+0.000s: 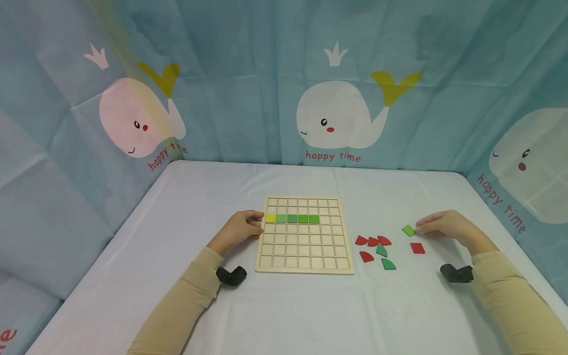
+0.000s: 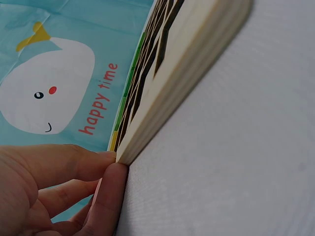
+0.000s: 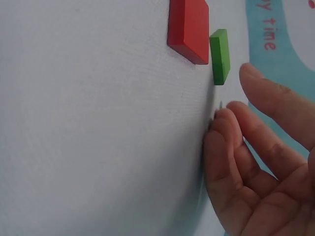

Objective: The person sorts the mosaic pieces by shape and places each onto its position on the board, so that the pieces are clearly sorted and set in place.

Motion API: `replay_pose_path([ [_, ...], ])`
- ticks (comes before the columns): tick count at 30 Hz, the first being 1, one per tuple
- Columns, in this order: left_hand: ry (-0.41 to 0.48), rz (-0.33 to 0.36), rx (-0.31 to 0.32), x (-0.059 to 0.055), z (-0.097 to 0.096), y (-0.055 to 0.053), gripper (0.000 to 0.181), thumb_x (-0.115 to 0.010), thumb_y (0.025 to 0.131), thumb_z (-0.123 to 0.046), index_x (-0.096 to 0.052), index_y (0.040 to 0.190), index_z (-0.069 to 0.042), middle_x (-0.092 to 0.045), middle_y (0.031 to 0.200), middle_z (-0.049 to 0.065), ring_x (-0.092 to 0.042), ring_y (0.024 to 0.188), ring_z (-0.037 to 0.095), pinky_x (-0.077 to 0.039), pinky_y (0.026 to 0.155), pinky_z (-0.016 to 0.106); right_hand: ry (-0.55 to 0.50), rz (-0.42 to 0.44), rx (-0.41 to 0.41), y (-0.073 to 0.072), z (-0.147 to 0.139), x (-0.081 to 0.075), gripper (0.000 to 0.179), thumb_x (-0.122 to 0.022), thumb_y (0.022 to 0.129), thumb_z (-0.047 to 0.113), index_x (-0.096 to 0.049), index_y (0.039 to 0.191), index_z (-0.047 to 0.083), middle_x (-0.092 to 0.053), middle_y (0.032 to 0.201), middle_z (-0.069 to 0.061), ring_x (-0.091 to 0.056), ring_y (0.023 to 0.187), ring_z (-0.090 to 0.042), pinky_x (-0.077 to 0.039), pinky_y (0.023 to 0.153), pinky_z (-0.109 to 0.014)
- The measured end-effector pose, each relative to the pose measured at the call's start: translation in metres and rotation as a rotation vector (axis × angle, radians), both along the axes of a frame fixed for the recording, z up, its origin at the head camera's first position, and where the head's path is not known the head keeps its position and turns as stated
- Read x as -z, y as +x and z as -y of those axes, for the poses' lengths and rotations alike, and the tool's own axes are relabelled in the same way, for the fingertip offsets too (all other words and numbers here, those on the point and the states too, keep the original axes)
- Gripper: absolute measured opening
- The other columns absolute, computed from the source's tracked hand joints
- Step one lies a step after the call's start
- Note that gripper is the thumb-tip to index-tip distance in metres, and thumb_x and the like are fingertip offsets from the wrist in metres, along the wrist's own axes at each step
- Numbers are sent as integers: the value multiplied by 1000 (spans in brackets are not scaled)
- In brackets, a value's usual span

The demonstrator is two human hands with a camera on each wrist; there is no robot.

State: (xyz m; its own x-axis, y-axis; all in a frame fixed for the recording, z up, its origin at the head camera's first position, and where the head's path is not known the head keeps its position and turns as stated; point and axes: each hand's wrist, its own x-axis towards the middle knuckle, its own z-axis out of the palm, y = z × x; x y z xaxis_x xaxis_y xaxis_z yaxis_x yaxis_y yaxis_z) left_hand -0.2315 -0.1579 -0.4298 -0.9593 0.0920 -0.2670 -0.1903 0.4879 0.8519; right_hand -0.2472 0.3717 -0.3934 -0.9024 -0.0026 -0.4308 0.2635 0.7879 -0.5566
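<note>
A pale wooden grid board (image 1: pixel 291 249) lies flat on the table. One of its rows holds a yellow square tile (image 1: pixel 270 218) at the left end, followed by several green square tiles (image 1: pixel 303 218). My left hand (image 1: pixel 241 227) is at the board's left edge, and in the left wrist view its thumb and finger pinch that edge close to the yellow tile. Over on the right, my right hand (image 1: pixel 448 229) holds nothing, its fingertips right by a loose light green square tile (image 1: pixel 408 230). Thumb and fingers stand apart there. A red square tile (image 3: pixel 189 32) lies beside the green one.
Between the board and my right hand lie several red quarter-circle pieces (image 1: pixel 366 256) and two green quarter-circle pieces (image 1: pixel 388 264). White cloth covers the table (image 1: pixel 284 310). A blue curtain (image 1: pixel 248 113) with printed whales encloses the back and sides.
</note>
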Motion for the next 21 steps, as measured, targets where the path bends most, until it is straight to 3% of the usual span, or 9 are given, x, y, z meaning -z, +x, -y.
replay_pose_path([
  [5,8,7,5,0,1,0,52,-69,89,-2,-55,139,-2,-59,130,16,-61,98,19,-60,78,24,13,33,-55,-2,8,-2,51,-75,87,33,-67,122,-4,-74,104,-10,-64,87,-15,-58,82,-34],
  [11,7,3,3,-1,-1,1,52,-69,88,-2,-55,139,-2,-59,128,16,-61,95,18,-60,78,24,33,37,-104,-2,13,-3,51,-76,86,29,-65,124,-4,-74,99,-4,-64,85,-15,-57,80,-33],
  [21,8,8,4,-2,0,2,53,-69,88,-3,-55,139,-2,-60,128,16,-61,96,19,-60,78,24,55,-5,-95,-2,21,-3,49,-77,85,26,-66,123,-4,-74,95,-4,-62,82,-15,-54,77,-31],
])
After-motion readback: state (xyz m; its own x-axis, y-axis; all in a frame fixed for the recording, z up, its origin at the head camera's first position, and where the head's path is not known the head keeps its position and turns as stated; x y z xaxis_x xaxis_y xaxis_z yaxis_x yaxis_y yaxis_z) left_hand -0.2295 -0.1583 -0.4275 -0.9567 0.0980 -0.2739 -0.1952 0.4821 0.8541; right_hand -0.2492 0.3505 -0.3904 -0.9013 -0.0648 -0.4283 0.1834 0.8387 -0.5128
